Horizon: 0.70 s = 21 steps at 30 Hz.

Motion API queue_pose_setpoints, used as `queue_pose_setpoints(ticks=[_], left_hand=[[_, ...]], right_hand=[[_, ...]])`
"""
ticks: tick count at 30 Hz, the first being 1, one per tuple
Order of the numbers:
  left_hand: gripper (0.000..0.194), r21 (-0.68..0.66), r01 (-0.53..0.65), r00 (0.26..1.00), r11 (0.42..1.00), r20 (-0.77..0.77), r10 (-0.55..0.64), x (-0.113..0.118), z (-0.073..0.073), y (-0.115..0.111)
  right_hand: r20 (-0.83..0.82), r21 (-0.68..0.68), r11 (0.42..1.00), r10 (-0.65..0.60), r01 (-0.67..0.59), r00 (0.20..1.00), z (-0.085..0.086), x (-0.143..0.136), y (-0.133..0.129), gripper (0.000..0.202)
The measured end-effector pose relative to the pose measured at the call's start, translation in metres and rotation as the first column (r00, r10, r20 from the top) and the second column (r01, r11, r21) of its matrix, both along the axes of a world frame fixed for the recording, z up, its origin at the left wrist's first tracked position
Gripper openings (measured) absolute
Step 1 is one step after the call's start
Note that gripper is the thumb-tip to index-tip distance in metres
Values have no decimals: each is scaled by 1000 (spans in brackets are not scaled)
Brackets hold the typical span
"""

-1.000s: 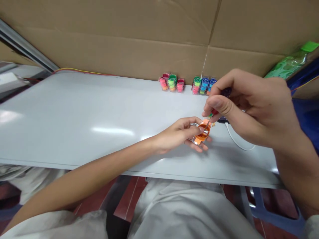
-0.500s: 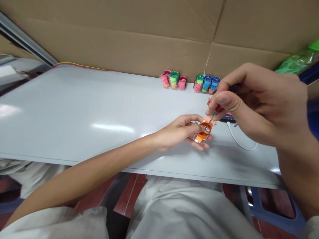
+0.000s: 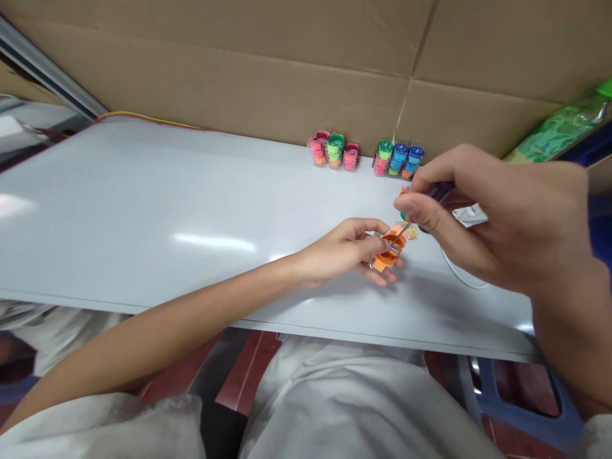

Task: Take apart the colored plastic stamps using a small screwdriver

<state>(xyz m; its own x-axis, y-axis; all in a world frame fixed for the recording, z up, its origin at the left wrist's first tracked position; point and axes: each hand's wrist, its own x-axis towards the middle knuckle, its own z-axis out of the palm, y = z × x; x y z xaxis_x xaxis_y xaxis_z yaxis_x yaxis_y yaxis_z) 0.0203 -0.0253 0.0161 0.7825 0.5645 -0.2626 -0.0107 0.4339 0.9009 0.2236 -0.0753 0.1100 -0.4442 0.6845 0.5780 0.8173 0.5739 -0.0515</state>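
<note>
My left hand [image 3: 356, 250] grips a small clear and orange plastic piece [image 3: 383, 260] above the white table, with the thumb on top and fingertips beneath it. Closed around the dark handle of a screwdriver [image 3: 440, 191], my right hand [image 3: 482, 210] is up to the right of that piece. The thin metal shaft slants down into the orange ring, near my left thumb. Just beyond the piece lie small coloured bits, partly hidden by my right hand.
Colourful small plastic pieces [image 3: 335, 152] stand in two groups at the cardboard wall [image 3: 239, 89]. A green bottle [image 3: 557, 137] is at the back right. A white cable [image 3: 461, 274] curves beside my right hand. The table's front edge [image 3: 335, 333] runs above my lap.
My right hand has shifted slightly left and its fingers sit lower over the screwdriver. The orange piece stays in my left hand, tilted a little differently. The phone is now mostly hidden.
</note>
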Motion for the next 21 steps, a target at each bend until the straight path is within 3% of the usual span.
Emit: queue_pose_setpoints(ticks=[2, 4, 14, 18, 21], left_hand=[[16, -1, -22, 999, 1000, -31, 22, 1, -2, 0], [17, -9, -60, 996, 998, -60, 59, 1, -4, 1], [25, -82, -183, 983, 980, -13, 182, -2, -4, 10], [27, -85, -199, 980, 976, -29, 198, -1, -5, 9], [28, -69, -213, 976, 975, -48, 210, 0, -3, 8]], right_hand=[[75, 5, 999, -32, 32, 997, -5, 0, 1, 35], [101, -75, 997, -28, 36, 995, -9, 1, 3, 40], [188, -227, 974, 30, 14, 982, 3, 12, 5, 22], [269, -370, 929, 108, -2, 957, 6, 18, 5, 23], [295, -366, 930, 86, 29, 952, 9, 18, 6, 23]])
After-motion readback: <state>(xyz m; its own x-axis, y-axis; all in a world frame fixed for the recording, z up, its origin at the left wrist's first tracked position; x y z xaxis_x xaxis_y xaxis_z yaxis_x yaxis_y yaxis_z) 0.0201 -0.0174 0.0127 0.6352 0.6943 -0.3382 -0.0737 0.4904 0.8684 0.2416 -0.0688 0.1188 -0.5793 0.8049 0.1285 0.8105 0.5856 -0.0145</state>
